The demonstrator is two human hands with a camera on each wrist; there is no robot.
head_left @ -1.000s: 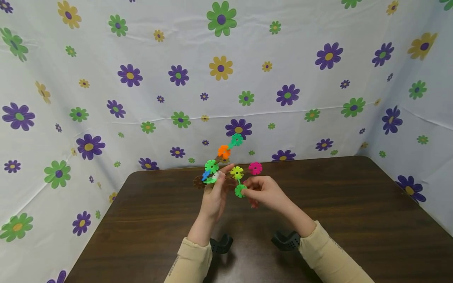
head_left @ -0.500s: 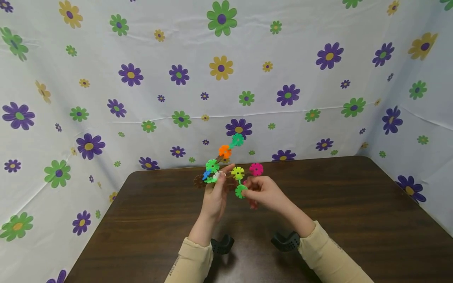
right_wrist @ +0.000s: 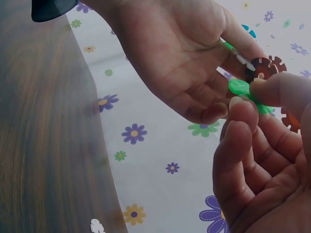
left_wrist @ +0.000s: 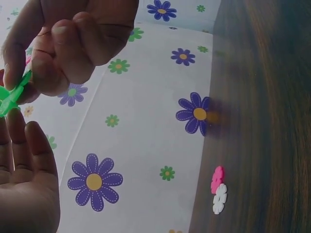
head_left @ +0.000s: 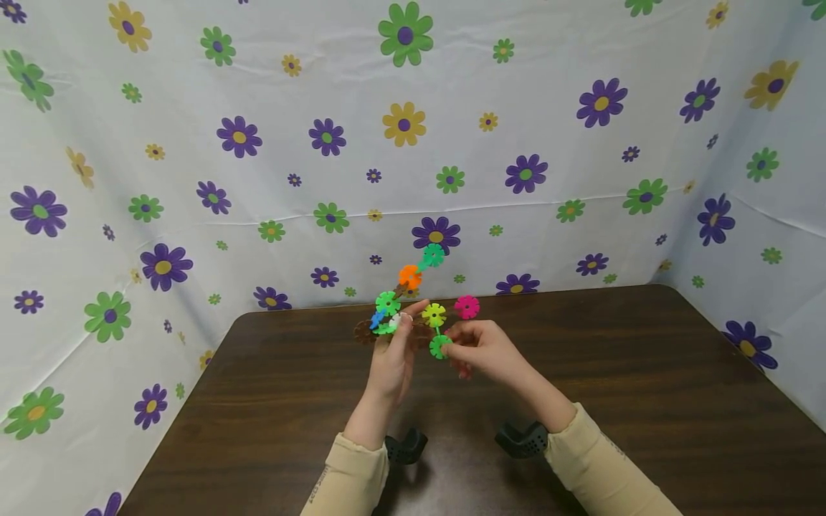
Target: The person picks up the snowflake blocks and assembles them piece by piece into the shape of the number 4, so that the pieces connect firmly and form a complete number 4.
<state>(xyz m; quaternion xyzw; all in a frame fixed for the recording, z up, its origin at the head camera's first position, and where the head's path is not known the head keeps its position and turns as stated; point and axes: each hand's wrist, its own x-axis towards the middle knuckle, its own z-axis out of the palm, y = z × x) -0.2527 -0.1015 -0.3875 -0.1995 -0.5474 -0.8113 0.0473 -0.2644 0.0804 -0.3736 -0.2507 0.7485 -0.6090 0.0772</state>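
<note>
My left hand grips a chain of interlocking flower-shaped plastic discs, its thumb over a white disc. From there the chain rises through a green disc and an orange disc to a teal disc. A brown disc juts out at the left. My right hand pinches another green disc between thumb and fingers, just below a yellow disc. A pink disc shows above the right hand. Parts of the chain are hidden behind the fingers.
A dark wood table lies under both hands. In the left wrist view, a loose pink disc and white disc lie near its edge. A flower-printed white curtain stands behind and at the sides.
The hands and the chain stay almost in place. The green disc under the right thumb and the pink disc shift very slightly.
</note>
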